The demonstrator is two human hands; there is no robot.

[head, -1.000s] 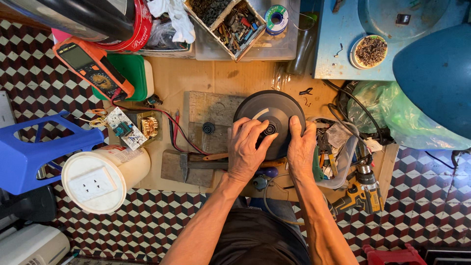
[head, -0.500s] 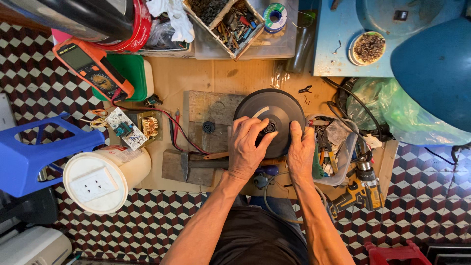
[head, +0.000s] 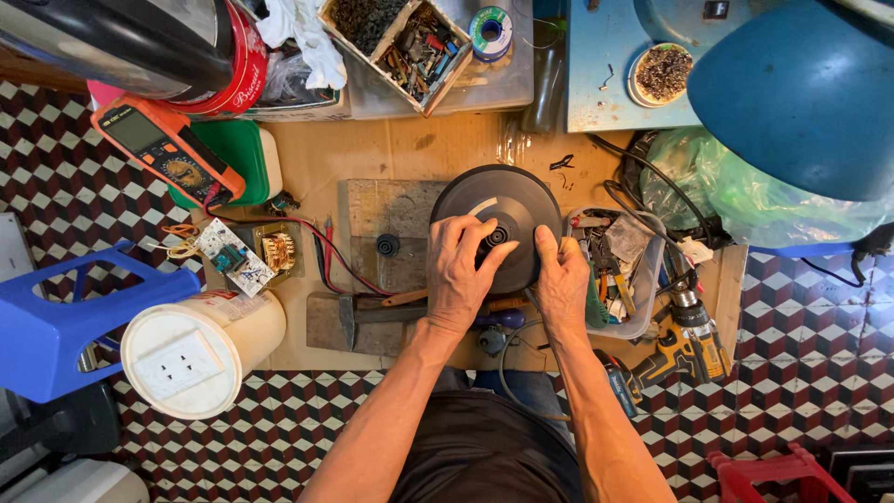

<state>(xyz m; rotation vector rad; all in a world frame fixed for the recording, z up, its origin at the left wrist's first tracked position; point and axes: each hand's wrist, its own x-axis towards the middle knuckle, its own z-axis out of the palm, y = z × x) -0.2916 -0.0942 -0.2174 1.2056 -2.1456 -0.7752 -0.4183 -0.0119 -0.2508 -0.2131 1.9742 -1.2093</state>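
Observation:
A round dark grey disc-shaped appliance base [head: 498, 200] lies on a sheet of cardboard [head: 419, 149]. My left hand [head: 461, 275] rests on its near side with the fingers spread toward the centre hub. My right hand [head: 562, 284] grips the disc's right rim. Under my wrists lie a hammer [head: 358, 312] and a blue-handled screwdriver [head: 498, 319].
An orange multimeter [head: 163, 149] with red and black leads, a small circuit board [head: 228, 256] and a white bucket [head: 200, 349] lie to the left. A tray of hand tools [head: 619, 261] and a yellow cordless drill [head: 684, 340] sit right. Blue stool [head: 65, 312] far left.
Both hands stay on the disc; the fingers of my left hand have shifted slightly over the hub. The view has shifted a little.

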